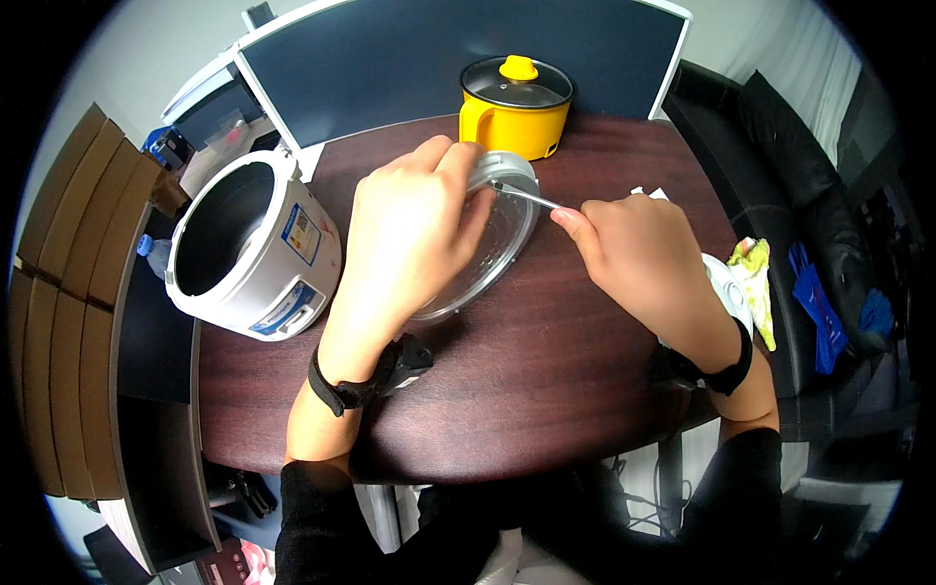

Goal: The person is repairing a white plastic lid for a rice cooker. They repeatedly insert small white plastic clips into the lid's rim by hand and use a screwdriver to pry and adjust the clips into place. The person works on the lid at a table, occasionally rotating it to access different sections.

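My left hand point(414, 219) is closed on the upper rim of a clear round lid point(504, 234) with a grey edge, holding it tilted above the table. Part of the lid is hidden behind that hand. In my right hand point(643, 258) is a thin silver-coloured tool point(528, 196), gripped between thumb and fingers. Its far end meets the lid's rim close to my left fingertips; its exact kind I cannot make out. To the left stands a white rice cooker point(314, 229), its top uncovered and its dark inside showing.
A yellow electric pot point(517, 127) with a glass lid stands at the back, before a dark partition point(390, 68). A white round item point(726, 288) and a yellow-green cloth point(756, 283) lie by my right wrist. Cardboard boxes point(68, 292) are stacked left; a black sofa point(790, 175) stands right.
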Action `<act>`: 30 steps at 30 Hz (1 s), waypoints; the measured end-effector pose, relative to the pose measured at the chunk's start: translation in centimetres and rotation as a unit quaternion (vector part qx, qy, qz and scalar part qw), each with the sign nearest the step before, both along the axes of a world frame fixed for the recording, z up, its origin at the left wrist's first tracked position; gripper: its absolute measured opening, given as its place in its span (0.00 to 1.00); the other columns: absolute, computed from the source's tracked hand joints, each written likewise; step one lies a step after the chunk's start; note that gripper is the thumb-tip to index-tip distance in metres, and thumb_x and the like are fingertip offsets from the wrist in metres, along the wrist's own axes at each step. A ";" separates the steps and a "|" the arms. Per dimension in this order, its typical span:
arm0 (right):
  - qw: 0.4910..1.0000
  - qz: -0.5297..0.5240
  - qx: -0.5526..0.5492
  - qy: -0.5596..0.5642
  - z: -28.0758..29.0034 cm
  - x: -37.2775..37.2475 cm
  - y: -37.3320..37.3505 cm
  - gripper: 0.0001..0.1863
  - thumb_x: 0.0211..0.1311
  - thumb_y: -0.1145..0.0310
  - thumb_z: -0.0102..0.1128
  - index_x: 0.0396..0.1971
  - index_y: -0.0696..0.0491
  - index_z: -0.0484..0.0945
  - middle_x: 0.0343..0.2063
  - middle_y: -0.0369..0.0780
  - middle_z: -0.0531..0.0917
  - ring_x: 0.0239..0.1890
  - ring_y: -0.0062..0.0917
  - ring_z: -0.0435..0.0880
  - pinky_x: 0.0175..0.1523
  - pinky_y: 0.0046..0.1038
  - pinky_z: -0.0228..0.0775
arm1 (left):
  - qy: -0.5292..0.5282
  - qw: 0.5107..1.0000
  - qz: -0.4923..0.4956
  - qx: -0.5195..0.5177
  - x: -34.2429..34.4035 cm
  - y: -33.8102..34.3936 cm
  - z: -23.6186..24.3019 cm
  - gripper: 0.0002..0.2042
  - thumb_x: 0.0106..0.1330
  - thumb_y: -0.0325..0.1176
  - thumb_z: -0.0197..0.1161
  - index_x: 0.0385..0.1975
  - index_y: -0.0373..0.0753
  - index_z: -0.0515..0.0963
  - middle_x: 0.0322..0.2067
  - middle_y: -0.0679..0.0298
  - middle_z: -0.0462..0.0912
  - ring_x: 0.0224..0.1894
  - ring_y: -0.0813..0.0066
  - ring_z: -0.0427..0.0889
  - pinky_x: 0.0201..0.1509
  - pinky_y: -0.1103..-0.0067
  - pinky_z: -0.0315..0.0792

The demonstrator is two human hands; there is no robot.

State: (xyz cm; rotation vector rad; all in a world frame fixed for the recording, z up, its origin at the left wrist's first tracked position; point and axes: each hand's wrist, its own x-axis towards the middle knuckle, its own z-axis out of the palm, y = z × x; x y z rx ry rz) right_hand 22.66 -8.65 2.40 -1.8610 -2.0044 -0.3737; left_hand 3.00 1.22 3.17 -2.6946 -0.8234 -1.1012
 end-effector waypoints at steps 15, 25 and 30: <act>0.635 0.117 -0.399 0.651 -2.5 -0.3 0.8 0.30 0.79 0.46 0.35 0.15 0.47 0.59 0.09 0.29 0.61 0.09 0.10 0.58 0.16 0.17 0.59 | -0.002 1.000 0.001 -0.002 0.0 -0.2 -0.1 0.14 0.57 0.31 0.71 0.41 0.34 0.81 0.32 0.55 0.83 0.31 0.55 0.85 0.34 0.69 0.77; 0.839 0.060 -0.275 0.465 -2.9 -0.1 0.7 0.32 0.77 0.45 0.40 0.15 0.51 0.66 0.10 0.31 0.67 0.10 0.13 0.64 0.18 0.19 0.60 | -0.012 1.000 -0.019 -0.009 -0.4 0.2 0.1 0.13 0.58 0.37 0.69 0.39 0.36 0.80 0.30 0.59 0.81 0.32 0.57 0.84 0.36 0.69 0.77; 0.865 0.056 -0.189 0.462 -2.5 0.4 0.7 0.32 0.76 0.45 0.42 0.14 0.51 0.68 0.10 0.32 0.70 0.10 0.14 0.67 0.17 0.19 0.59 | -0.012 1.000 -0.005 -0.021 -0.6 0.5 0.3 0.16 0.58 0.42 0.69 0.38 0.36 0.80 0.30 0.59 0.82 0.32 0.58 0.85 0.35 0.69 0.78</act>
